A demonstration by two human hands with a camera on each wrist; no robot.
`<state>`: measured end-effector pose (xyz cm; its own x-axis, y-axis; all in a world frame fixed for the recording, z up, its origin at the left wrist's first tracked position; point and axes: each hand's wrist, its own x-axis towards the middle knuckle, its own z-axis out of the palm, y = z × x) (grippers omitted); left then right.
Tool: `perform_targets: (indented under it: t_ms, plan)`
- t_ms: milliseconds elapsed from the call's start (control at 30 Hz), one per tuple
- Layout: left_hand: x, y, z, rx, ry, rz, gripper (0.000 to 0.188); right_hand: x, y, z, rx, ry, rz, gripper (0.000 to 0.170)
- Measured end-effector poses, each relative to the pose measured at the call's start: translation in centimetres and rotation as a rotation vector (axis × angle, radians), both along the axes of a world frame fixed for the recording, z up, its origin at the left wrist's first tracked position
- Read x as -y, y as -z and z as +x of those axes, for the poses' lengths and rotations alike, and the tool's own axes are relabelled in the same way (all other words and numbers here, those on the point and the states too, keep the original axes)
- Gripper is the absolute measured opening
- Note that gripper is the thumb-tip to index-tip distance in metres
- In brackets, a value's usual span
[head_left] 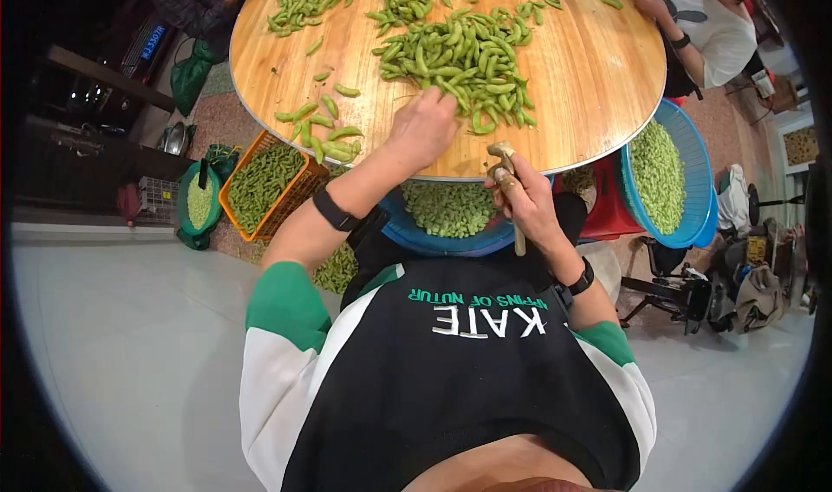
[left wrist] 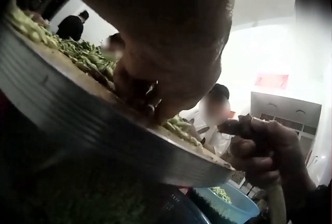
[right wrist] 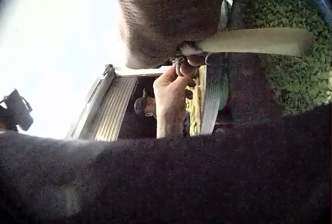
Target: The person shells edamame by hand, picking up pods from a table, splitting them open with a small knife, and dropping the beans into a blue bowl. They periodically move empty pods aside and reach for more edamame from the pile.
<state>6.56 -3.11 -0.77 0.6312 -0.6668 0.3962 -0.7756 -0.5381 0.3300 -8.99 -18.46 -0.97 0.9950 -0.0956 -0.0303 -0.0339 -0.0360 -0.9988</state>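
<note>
My left hand (head_left: 425, 128) reaches to the near side of a heap of green pods (head_left: 459, 55) on the round wooden table (head_left: 589, 76). Its fingers bend down at the table's edge in the left wrist view, where the hand (left wrist: 171, 63) is dark; whether a pod is between them is hidden. Just beyond the table's near rim, my right hand (head_left: 530, 204) grips a tool with a pale handle (head_left: 520, 239), fingers curled round it. The handle (right wrist: 259, 41) sticks out from under the right hand (right wrist: 171, 22) in the right wrist view.
Loose pods (head_left: 321, 132) lie left of my left forearm. Below the rim stands a blue basin of shelled beans (head_left: 446, 208). An orange crate (head_left: 232, 199) of pods is at left, a blue basket (head_left: 689, 158) of beans at right. Two people are across the table.
</note>
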Motion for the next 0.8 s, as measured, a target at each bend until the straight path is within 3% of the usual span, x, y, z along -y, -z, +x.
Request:
perform_targets:
  t_ms: [233,300,333,400,433,500,600,800]
  plan:
    - [-1.4,0.7,0.6,0.040,-0.023,-0.045,0.012,0.0,0.4,0.4,-0.094,-0.020,0.320,0.032]
    - [-2.3,1.1,0.5,-0.768,-0.025,-0.308,0.012,-0.5,0.3,0.9,-0.103,-0.034,0.368,0.032]
    - [-2.4,-0.2,-0.3,-0.767,-0.025,-0.305,0.012,-0.7,0.2,1.2,-0.114,-0.047,0.411,0.032]
    - [-2.7,-2.5,-2.2,-1.341,-0.022,-0.509,0.012,-1.3,-0.2,1.8,-0.113,-0.067,0.486,0.033]
    - [-2.7,-2.2,-2.7,-1.346,-0.021,-0.506,0.012,-1.5,-0.3,1.9,-0.116,-0.091,0.557,0.034]
    - [-2.6,-1.7,-3.4,-1.392,0.198,-0.606,0.012,-1.7,-0.3,2.1,-0.115,-0.109,0.589,0.033]
    - [-2.5,-2.1,-4.4,-1.424,0.201,-0.719,0.011,-1.8,0.1,2.0,-0.102,-0.141,0.632,0.033]
    - [-2.4,-1.8,-4.9,-1.392,0.170,-0.714,0.010,-2.1,-0.4,1.3,-0.027,-0.157,0.598,0.038]
